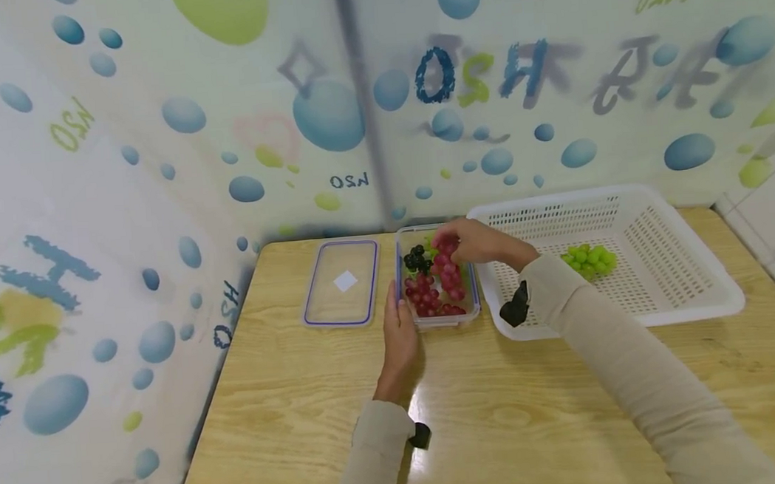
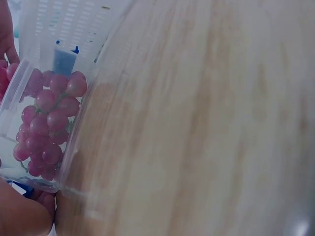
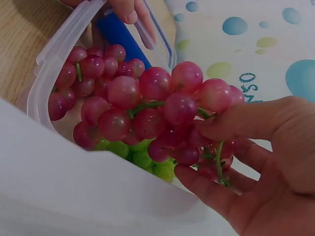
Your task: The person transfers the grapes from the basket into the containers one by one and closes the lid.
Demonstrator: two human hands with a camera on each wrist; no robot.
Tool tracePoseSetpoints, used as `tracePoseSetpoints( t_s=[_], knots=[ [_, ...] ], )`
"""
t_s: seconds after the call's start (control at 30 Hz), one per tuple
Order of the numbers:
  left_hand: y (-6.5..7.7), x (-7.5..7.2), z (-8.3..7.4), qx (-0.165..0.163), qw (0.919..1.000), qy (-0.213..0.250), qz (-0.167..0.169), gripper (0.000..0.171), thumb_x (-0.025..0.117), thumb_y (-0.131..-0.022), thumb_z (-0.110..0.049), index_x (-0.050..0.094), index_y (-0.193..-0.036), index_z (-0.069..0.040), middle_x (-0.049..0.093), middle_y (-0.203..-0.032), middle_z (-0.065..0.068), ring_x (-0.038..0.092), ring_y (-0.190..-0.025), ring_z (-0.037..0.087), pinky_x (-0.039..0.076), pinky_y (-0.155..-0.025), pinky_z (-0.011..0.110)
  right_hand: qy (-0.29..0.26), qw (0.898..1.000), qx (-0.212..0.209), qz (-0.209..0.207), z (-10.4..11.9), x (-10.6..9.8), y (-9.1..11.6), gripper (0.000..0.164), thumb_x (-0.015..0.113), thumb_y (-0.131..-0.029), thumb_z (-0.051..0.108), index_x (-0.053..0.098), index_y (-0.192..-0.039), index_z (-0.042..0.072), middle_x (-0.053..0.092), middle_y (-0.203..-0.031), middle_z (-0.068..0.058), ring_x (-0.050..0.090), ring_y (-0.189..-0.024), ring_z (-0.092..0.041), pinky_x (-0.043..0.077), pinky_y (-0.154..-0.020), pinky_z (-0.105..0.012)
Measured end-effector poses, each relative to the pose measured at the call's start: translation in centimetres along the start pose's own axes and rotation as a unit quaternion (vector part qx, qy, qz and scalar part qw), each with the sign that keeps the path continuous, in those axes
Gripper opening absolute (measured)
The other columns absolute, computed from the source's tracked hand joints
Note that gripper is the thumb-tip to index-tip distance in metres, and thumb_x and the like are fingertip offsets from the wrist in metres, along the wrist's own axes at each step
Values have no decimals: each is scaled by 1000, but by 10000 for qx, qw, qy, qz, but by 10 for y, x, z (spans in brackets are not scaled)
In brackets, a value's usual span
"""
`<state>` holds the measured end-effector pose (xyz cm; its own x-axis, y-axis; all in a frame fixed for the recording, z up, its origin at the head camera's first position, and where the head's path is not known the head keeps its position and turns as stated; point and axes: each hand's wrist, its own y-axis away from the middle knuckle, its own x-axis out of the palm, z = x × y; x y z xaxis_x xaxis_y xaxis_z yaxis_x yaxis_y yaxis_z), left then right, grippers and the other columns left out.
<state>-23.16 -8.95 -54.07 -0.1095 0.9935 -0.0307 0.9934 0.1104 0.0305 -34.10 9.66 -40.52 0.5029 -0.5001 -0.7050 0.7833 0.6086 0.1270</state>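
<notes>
My right hand [image 1: 470, 240] pinches a bunch of red grapes [image 3: 157, 105] by its stem end, over the clear plastic container [image 1: 447, 321]. The bunch hangs across the right side of the container. Inside lie another bunch of red grapes [image 2: 44, 125], dark grapes [image 1: 418, 259] at the back left and green grapes [image 3: 142, 156], partly hidden under the held bunch. My left hand [image 1: 400, 334] holds the container's left side, with thumb and fingers at the rim by a blue strip [image 3: 120, 37].
A white perforated basket [image 1: 661, 255] stands right of the container, with a bunch of green grapes [image 1: 590, 261] in it. To the left, a clear lid [image 1: 324, 298] with a blue seal lies on the wooden table [image 1: 290, 396]. A patterned wall [image 1: 409, 152] rises behind.
</notes>
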Motion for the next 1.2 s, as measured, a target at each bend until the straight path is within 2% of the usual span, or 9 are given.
tracePoseSetpoints(
  t_s=[0.23,0.43,0.53,0.73,0.83,1.0,1.2],
  knots=[
    [0,1,-1,-2,9999,47,123,53,25,-110,-25,11,-161,-21,16,-165,5,17,-151,20,19,-123,41,262,9993,12,277,-1,7,-4,47,57,-79,-13,65,-123,2,65,-120,-17,57,-92,-22,50,-77,-31],
    [0,2,-2,-182,9995,115,217,53,24,-110,-29,8,-161,-25,14,-166,-1,14,-151,18,15,-124,41,294,9990,-28,335,2,10,-4,46,60,-82,-13,62,-127,-3,64,-124,-22,62,-106,-29,55,-90,-40],
    [0,2,-3,-149,9997,93,195,53,24,-110,-28,9,-161,-24,15,-165,0,15,-151,18,15,-124,42,317,9990,17,328,4,10,-5,47,59,-82,-13,61,-128,-4,63,-126,-22,61,-110,-31,54,-94,-43],
    [-1,2,-3,-82,9999,-49,97,53,24,-110,-28,11,-161,-22,18,-165,1,18,-151,18,18,-123,41,831,9958,170,334,5,13,-10,55,60,-82,-10,55,-136,-3,60,-133,-21,59,-119,-33,53,-98,-43],
    [0,2,-3,-75,9999,-8,91,53,24,-110,-27,11,-161,-22,17,-165,2,17,-151,18,18,-123,40,1034,9934,325,369,7,15,-13,59,61,-84,-8,51,-141,-1,57,-138,-20,58,-118,-32,54,-93,-38],
    [1,1,-2,-74,9999,-22,117,53,24,-110,-26,11,-161,-23,16,-166,1,15,-151,19,16,-124,42,1047,9924,506,393,9,16,-14,60,63,-87,-6,47,-145,1,55,-141,-20,60,-103,-27,53,-74,-29],
    [1,-1,-3,-102,9998,-161,107,53,23,-110,-25,10,-161,-24,15,-166,1,15,-152,19,16,-124,42,1040,9934,411,264,10,13,-13,61,65,-85,-2,48,-144,0,56,-138,-20,58,-100,-26,49,-74,-29]
  ],
)
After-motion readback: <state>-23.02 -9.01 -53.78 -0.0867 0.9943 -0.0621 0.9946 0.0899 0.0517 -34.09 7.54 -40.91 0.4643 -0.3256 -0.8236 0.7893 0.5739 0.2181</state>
